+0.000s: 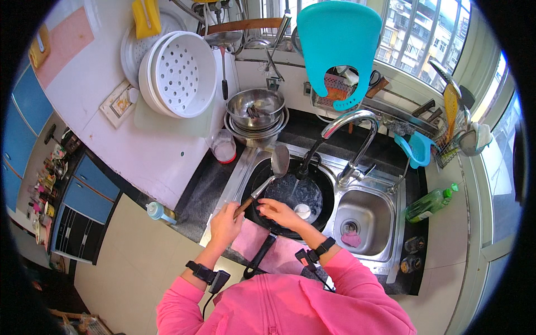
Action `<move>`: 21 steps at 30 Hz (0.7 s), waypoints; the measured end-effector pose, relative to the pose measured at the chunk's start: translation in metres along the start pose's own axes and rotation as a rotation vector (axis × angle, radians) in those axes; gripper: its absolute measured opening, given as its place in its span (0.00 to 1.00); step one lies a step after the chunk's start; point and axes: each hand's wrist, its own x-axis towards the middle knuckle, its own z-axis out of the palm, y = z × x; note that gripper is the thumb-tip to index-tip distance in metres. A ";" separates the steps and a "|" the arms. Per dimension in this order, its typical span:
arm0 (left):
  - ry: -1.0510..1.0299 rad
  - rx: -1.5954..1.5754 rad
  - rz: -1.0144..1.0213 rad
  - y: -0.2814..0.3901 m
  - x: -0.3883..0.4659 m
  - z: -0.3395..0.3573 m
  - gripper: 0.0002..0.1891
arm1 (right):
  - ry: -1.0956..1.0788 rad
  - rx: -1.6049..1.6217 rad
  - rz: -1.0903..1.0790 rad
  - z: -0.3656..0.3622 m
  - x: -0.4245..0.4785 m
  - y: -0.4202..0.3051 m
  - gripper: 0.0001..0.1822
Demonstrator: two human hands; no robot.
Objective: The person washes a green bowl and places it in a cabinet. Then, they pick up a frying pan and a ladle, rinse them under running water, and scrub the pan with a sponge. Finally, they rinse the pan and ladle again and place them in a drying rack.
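My left hand (226, 224) grips the wooden handle of a metal cooking ladle (279, 161), its head raised over the left sink basin. Close beside the handle is my right hand (279, 214), fingers bent; whether they touch it or hold anything is unclear. Below both hands a black wok (328, 201) sits in the basin, its long black handle (261, 253) pointing towards me. Water runs from the black spout end of the chrome faucet (368, 115) into the wok. A small round white object (302, 210) shows in the bubbly water.
In the right basin (377, 217) lies a pink cloth (351, 239). Stacked metal bowls (255, 109) and a lidded jar (224, 146) stand behind the sink at left. A green bottle (429, 205) is at right. A turquoise bib (339, 37) hangs above the faucet.
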 end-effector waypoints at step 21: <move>-0.417 -0.855 -0.365 -0.011 -0.011 0.042 0.19 | 0.041 0.412 0.060 0.025 0.023 -0.036 0.15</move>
